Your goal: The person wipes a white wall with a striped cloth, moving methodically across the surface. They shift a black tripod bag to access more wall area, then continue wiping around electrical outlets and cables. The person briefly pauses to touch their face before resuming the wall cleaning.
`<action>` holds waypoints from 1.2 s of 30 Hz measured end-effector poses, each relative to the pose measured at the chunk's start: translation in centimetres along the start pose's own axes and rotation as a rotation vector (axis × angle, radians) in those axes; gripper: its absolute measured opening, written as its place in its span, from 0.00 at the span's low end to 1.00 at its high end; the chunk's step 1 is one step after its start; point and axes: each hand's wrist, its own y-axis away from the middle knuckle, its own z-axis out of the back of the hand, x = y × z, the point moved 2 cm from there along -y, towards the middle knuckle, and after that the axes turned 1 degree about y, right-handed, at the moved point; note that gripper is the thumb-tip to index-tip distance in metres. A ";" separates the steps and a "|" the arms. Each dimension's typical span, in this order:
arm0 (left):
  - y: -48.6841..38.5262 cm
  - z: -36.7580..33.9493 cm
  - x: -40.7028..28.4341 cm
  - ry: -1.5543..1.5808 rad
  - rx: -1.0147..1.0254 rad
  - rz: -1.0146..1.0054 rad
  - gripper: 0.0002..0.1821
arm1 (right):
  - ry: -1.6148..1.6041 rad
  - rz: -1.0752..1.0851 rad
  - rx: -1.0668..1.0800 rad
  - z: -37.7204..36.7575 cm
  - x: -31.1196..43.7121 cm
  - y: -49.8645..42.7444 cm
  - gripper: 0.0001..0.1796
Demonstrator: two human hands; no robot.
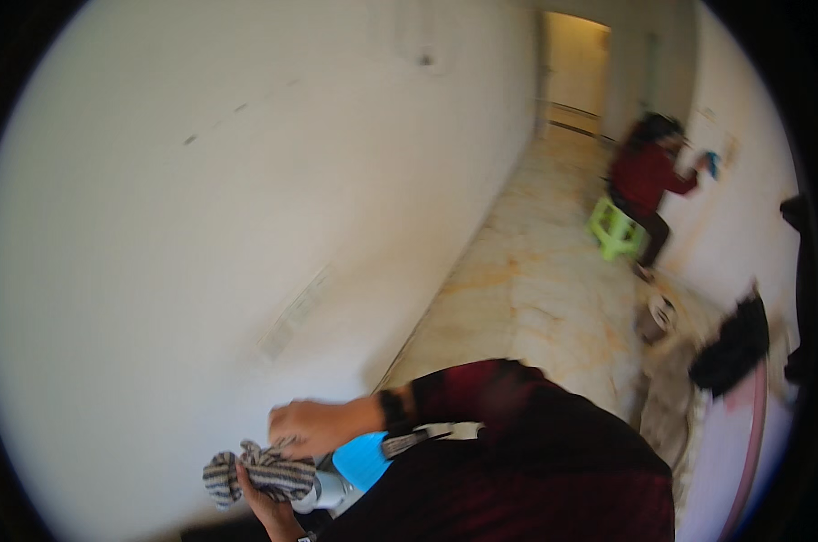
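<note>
A striped cloth (273, 476) in grey, black and beige is bunched between my two hands, close to a white wall. My left hand (273, 511) supports it from below, thumb laid over the folds. From above, my right hand (314, 425), with a black band at the wrist, grips its upper edge. Just under the cloth is a whitish cylindrical container (324, 492), partly hidden. A bright blue object (361, 461), partly covered by my sleeve, lies beside it. Near my right forearm is a brush-like item (402, 444) with a pale end, blurred.
A person (646, 166) sits on a green plastic stool (612, 230), holding a blue cloth (713, 164) at the opposite wall. A bucket (656, 317) and a beige fabric heap (666, 393) lie on the marble-look floor (511, 284). Black fabric (734, 345) hangs by a pink edge (758, 420).
</note>
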 end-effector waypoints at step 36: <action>2.3 9.5 -4.9 -0.054 -0.136 -0.126 0.29 | 1.011 1.000 -0.914 22.9 31.6 5.5 0.12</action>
